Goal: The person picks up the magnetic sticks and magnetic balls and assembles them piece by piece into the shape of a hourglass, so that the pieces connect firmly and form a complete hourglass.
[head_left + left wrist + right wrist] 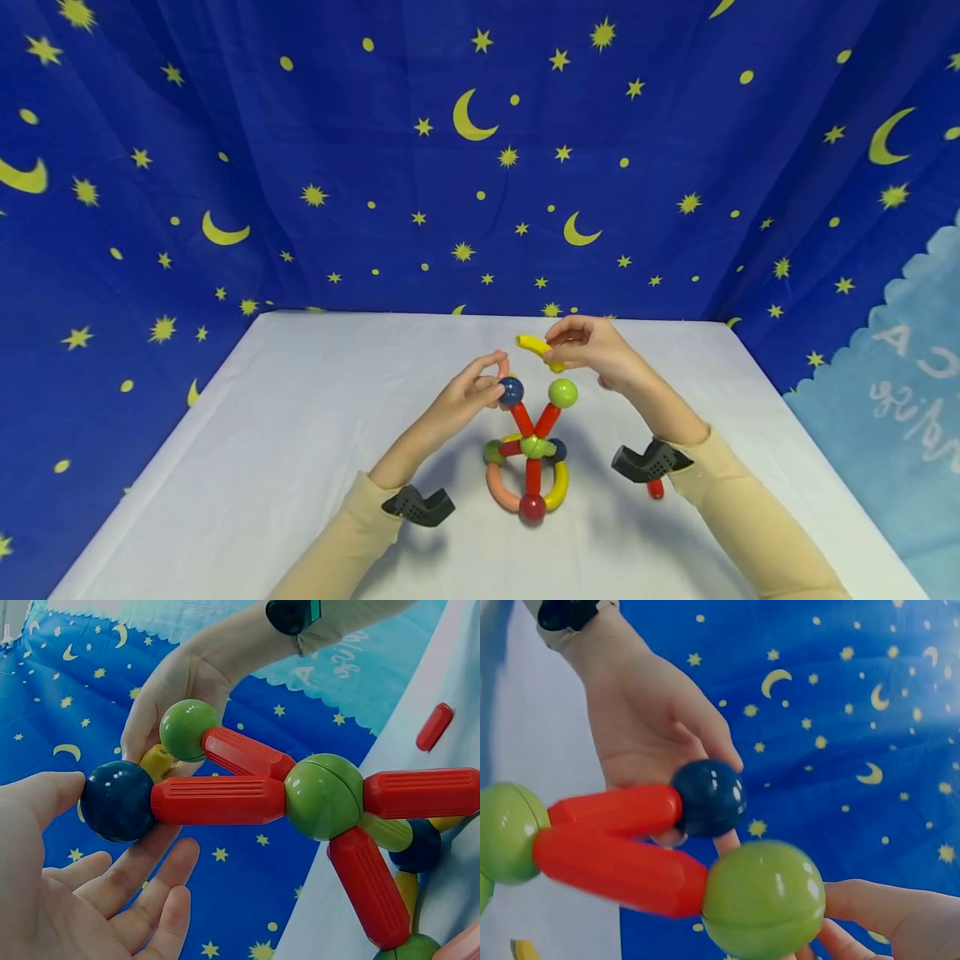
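Note:
A magnetic rod-and-ball structure stands on the table. From its light green centre ball (533,446), two red rods (219,800) rise in a V, one topped by a dark blue ball (512,391), the other by a green ball (563,392). My left hand (467,393) holds the dark blue ball between thumb and fingers. Above the green ball, my right hand (588,346) pinches a curved yellow rod (534,345). In the right wrist view the green ball hides part of my right hand (900,915), and the yellow rod is out of sight.
Curved pink (501,490) and yellow rods (559,483) join balls in a ring at the structure's base, with a dark red ball (532,508) in front. A loose red rod (656,488) lies on the white table (247,467) by the right forearm. Behind hangs a blue star-patterned cloth (390,167).

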